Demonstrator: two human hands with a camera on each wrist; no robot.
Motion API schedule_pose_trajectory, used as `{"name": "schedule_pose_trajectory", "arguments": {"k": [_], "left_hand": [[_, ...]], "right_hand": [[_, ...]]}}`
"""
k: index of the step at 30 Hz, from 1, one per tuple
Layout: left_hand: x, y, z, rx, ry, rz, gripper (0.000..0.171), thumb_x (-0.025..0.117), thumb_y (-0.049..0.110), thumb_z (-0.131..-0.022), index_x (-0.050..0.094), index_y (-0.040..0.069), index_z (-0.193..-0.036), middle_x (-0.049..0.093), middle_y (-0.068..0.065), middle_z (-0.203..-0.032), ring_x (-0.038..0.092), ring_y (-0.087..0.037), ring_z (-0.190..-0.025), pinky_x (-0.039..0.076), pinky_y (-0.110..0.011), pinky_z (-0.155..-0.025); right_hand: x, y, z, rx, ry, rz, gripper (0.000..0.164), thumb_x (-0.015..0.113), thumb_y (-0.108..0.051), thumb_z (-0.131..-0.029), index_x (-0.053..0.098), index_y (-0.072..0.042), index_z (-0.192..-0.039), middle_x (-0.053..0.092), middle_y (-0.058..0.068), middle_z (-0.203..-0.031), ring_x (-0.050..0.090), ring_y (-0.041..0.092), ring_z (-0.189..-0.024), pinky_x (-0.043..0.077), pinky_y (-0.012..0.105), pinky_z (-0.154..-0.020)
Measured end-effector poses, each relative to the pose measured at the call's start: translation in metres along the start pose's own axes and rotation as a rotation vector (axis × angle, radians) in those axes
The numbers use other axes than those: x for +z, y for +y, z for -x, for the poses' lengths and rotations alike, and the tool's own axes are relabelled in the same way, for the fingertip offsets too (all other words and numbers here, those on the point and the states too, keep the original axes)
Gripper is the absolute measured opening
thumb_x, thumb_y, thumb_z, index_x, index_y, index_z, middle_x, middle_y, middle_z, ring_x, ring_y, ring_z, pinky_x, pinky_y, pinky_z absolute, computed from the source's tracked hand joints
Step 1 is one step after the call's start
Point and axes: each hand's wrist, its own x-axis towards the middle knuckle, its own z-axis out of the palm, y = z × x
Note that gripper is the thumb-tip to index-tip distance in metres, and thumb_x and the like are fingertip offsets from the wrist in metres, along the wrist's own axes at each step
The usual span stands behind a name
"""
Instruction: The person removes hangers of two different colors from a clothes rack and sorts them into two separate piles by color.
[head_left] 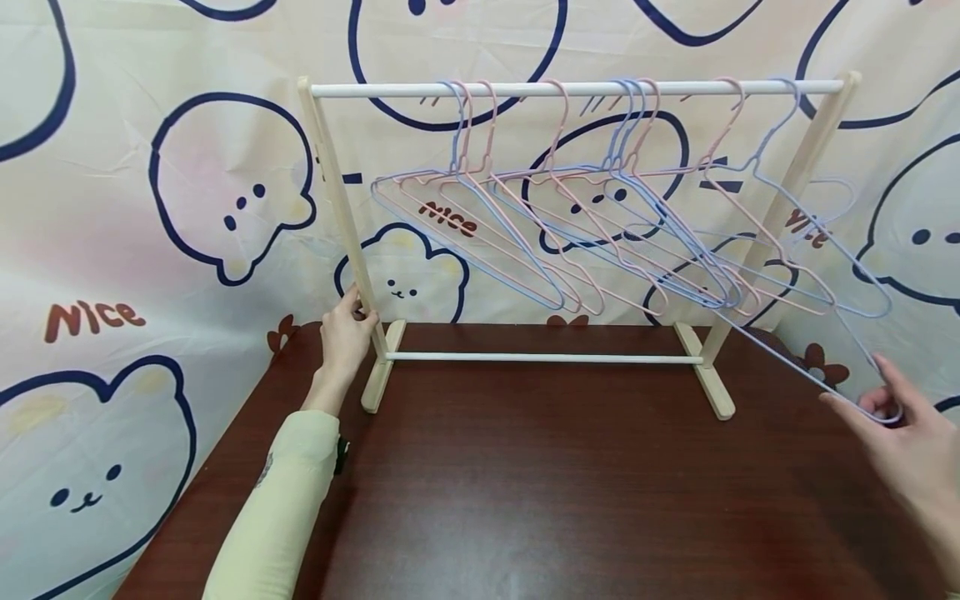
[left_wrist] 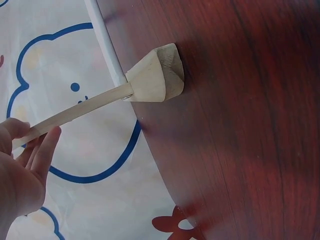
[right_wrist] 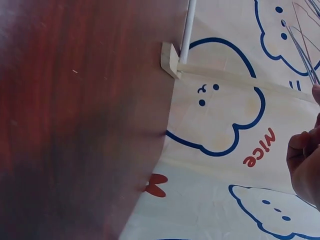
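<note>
A small clothes rack with a white top rail (head_left: 517, 90) and pale wooden posts stands on the table. My left hand (head_left: 345, 342) grips the rack's left post (head_left: 347, 225) low down. In the left wrist view, thumb and fingers lie on either side of that post (left_wrist: 75, 111). My right hand (head_left: 911, 454) pinches one corner of a thin blue hanger (head_left: 798, 371), held out to the right of the rack and below the rail. Several pink hangers (head_left: 600, 218) and blue hangers (head_left: 813, 218) hang from the rail, overlapping one another. Only part of my right hand (right_wrist: 306, 157) shows in the right wrist view.
The dark brown wooden table (head_left: 540, 492) extends in front of the rack. A white lower bar (head_left: 540, 358) joins the rack's feet, including the right foot (head_left: 708, 379). Behind hangs a pale cloth (head_left: 225, 350) with cartoon bears and the word "Nice".
</note>
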Motion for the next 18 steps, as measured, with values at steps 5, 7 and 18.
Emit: {"name": "schedule_pose_trajectory", "arguments": {"k": [5,7,18], "left_hand": [[0.001,-0.001,0.000,0.003,0.005,0.002,0.042,0.066,0.007,-0.093,0.060,0.016,-0.133,0.070,-0.022,-0.119,0.072,-0.037,-0.094,0.060,-0.055,-0.078],[0.001,-0.002,0.000,0.005,0.007,0.003,0.042,0.066,0.007,-0.092,0.061,0.016,-0.133,0.070,-0.022,-0.119,0.073,-0.037,-0.094,0.060,-0.055,-0.078],[0.002,-0.002,-0.002,0.002,-0.001,0.001,0.041,0.066,0.008,-0.093,0.061,0.016,-0.133,0.070,-0.022,-0.118,0.072,-0.038,-0.094,0.060,-0.055,-0.076]], "right_hand": [[0.000,0.001,0.011,0.025,-0.087,0.006,0.073,0.081,-0.014,-0.083,0.047,-0.014,-0.149,0.045,-0.022,-0.074,0.039,-0.003,-0.063,0.032,0.012,-0.051],[0.001,0.000,0.014,0.027,-0.127,0.005,0.072,0.080,-0.016,-0.084,0.048,-0.015,-0.148,0.046,-0.022,-0.074,0.041,-0.003,-0.063,0.033,0.012,-0.051],[-0.004,0.007,0.027,0.098,-0.319,0.035,0.072,0.077,-0.030,-0.088,0.044,-0.017,-0.151,0.049,-0.015,-0.074,0.043,0.003,-0.067,0.033,0.021,-0.053]]}}
